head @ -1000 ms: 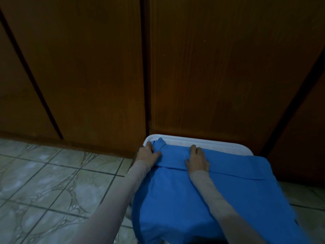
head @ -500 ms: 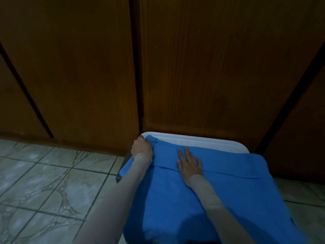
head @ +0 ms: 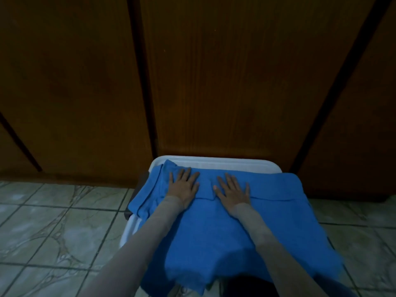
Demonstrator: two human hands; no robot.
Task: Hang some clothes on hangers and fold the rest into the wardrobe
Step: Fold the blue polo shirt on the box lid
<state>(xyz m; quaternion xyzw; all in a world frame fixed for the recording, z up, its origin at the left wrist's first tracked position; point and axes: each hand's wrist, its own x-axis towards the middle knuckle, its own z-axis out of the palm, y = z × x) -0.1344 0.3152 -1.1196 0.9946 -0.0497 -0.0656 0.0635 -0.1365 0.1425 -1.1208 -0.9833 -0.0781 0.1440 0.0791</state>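
Head view, near to far. A blue garment lies spread over a white plastic container, covering its top so that what it holds cannot be told; only the far rim and part of the left side show. The left hand and right hand rest flat on the cloth, fingers spread, palms down, on a folded band near the far edge. Tiled floor lies around. Closed brown wardrobe doors stand just behind the container.
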